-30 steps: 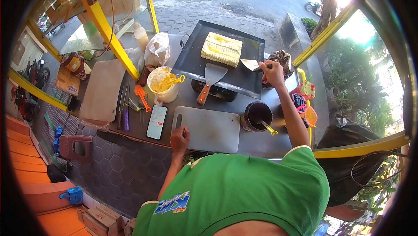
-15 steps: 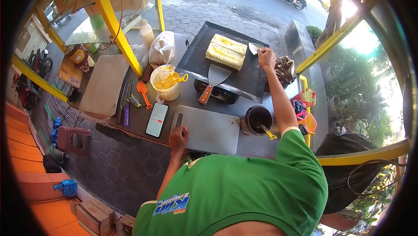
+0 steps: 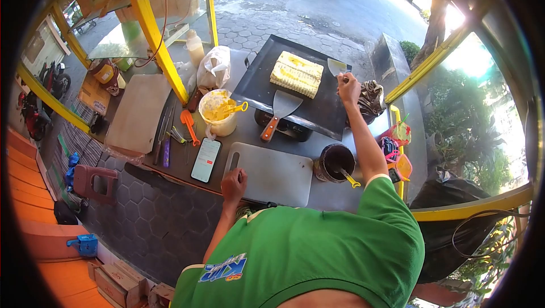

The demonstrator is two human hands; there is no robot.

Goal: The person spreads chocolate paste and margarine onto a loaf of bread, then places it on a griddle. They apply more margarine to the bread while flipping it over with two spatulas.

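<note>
My right hand (image 3: 348, 88) is closed around the handle of a small metal scraper (image 3: 337, 66) over the right side of a flat black griddle (image 3: 255, 84). The scraper's blade is just right of a block of bread (image 3: 296, 75) with yellow spread on top, apart from it. A wide spatula (image 3: 285, 103) with a wooden handle lies on the griddle's near edge, touched by neither hand. My left hand (image 3: 234, 184) is curled into a fist beside the left end of a grey cutting board (image 3: 275, 174), with nothing visible in it.
Left of the griddle stands a tub of yellow spread (image 3: 218, 116), near a phone (image 3: 206, 160) and an orange spatula (image 3: 190, 126). A dark pot (image 3: 335, 162) with a yellow-handled utensil sits right of the board. Yellow posts (image 3: 156, 41) frame the stall.
My right hand has drawn slightly back toward me, and the scraper's blade has shifted a little right of the bread. My left hand stays put. A motorbike on the street moved left.
</note>
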